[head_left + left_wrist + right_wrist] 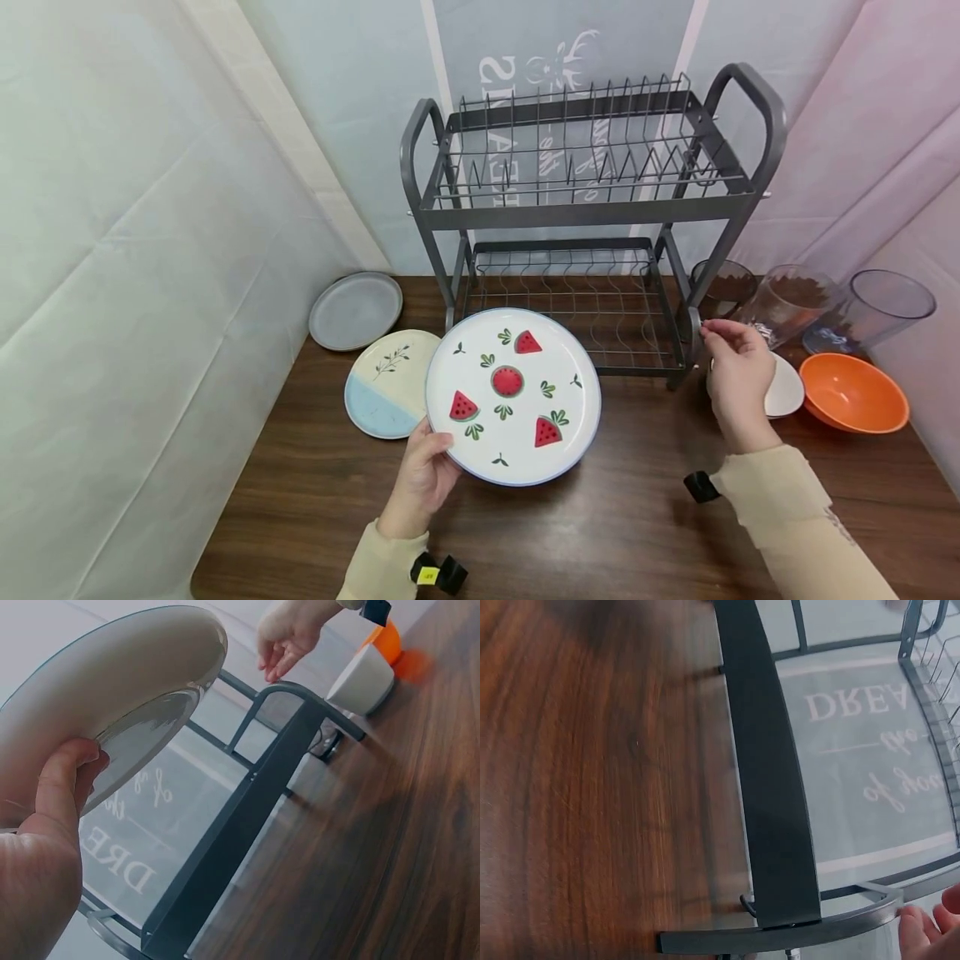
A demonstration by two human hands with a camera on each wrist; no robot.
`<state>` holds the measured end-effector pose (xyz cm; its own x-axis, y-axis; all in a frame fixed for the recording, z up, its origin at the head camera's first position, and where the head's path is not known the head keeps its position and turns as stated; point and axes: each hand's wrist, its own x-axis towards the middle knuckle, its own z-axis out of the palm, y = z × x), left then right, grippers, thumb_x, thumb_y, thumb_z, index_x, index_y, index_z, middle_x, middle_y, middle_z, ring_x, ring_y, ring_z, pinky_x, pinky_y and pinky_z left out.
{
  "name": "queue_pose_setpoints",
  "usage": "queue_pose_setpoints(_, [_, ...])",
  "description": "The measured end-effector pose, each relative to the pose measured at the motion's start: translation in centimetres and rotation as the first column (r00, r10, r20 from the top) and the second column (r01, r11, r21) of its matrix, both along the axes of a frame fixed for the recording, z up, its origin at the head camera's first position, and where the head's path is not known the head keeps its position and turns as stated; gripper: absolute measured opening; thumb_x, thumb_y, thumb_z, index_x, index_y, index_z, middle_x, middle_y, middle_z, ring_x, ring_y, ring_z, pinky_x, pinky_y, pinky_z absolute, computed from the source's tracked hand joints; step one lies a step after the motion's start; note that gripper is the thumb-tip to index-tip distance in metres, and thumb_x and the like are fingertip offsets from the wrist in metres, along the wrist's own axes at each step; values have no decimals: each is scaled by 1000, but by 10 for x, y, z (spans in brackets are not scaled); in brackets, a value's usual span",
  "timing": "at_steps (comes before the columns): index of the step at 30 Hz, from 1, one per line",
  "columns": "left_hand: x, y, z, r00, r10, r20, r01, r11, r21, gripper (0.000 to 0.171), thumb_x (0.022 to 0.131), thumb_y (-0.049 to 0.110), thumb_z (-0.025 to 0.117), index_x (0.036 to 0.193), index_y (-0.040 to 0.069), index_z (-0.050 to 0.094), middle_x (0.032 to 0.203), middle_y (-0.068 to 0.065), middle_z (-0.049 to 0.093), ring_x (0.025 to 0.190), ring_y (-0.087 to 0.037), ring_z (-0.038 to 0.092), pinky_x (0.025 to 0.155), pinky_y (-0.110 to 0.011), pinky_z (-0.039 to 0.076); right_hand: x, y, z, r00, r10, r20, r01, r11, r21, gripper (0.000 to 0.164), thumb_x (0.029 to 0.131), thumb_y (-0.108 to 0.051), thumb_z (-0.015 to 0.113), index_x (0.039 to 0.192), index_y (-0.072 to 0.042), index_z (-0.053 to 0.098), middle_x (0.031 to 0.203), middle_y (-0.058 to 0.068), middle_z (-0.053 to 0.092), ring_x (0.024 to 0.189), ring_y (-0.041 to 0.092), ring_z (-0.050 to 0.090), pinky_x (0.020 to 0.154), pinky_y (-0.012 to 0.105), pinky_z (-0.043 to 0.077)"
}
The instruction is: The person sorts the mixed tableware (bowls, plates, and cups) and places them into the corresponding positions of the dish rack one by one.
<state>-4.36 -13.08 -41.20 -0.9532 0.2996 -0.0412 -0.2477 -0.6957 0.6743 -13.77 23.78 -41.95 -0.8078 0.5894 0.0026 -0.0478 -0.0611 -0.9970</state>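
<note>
I am watching my left hand (426, 473) gripping the watermelon plate (517, 392) in front of the dish rack (588, 216). My right hand (741, 379) is bending at the rack's right side; I can't tell if it is pinching there.

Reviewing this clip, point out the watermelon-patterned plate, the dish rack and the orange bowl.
Watermelon-patterned plate (513, 397): head view, middle of its decorated face.
Dish rack (588, 215): head view, front bar of its upper tier.
Orange bowl (855, 396): head view, inside of the bowl.
</note>
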Motion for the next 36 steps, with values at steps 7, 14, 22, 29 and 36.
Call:
queue_pose_setpoints(7, [-3, 2, 5, 999, 28, -47, -33, 995, -97, 56, 72, -10, 27, 126, 5, 29, 120, 1, 49, 106, -11, 52, 87, -25, 46, -15, -12, 14, 987, -72, 145, 58, 994, 94, 21, 82, -5, 55, 103, -5, 57, 80, -12, 53, 74, -2, 50, 63, 7, 38])
queue_pose_setpoints(14, [-9, 6, 18, 1000, 28, -5, -28, 966, -256, 69, 71, -12, 25, 137, 5, 13, 135, -5, 33, 116, -9, 45, 93, -25, 41, -33, -10, 3, 978, 0, 208, -31, 989, 145, 26, 86, -18, 53, 111, -8, 49, 77, -14, 53, 69, -6, 54, 65, 10, 43])
queue_pose_setpoints(22, [-18, 5, 45, 995, 99, -3, -89, 880, -467, 48, 87, -3, 27, 135, 4, 24, 134, -14, 36, 115, -13, 47, 90, -24, 44, -49, 4, -22, 984, 163, 77, -168, 984, 58, 39, 89, -20, 50, 121, -4, 38, 72, -8, 60, 60, 3, 60, 55, 13, 49])
queue_pose_setpoints(29, [-34, 2, 82, 986, 166, -28, -153, 814, -560, 42, 91, 6, 31, 133, 7, 30, 127, -13, 46, 109, -19, 54, 84, -30, 48, -45, -4, -9, 972, 162, 171, -208, 933, 294, 27, 94, -22, 33, 116, -5, 33, 72, -6, 49, 50, 0, 45, 49, 14, 41])
queue_pose_setpoints(36, [-44, 0, 111, 983, 155, -101, -185, 817, -546, 39, 91, 5, 29, 130, 2, 32, 123, -16, 45, 99, -13, 57, 80, -27, 49, -42, -4, -13, 956, 95, 276, -226, 840, 494, 40, 95, -29, 23, 123, -1, 30, 96, 13, 49, 74, 17, 44, 61, 25, 33])
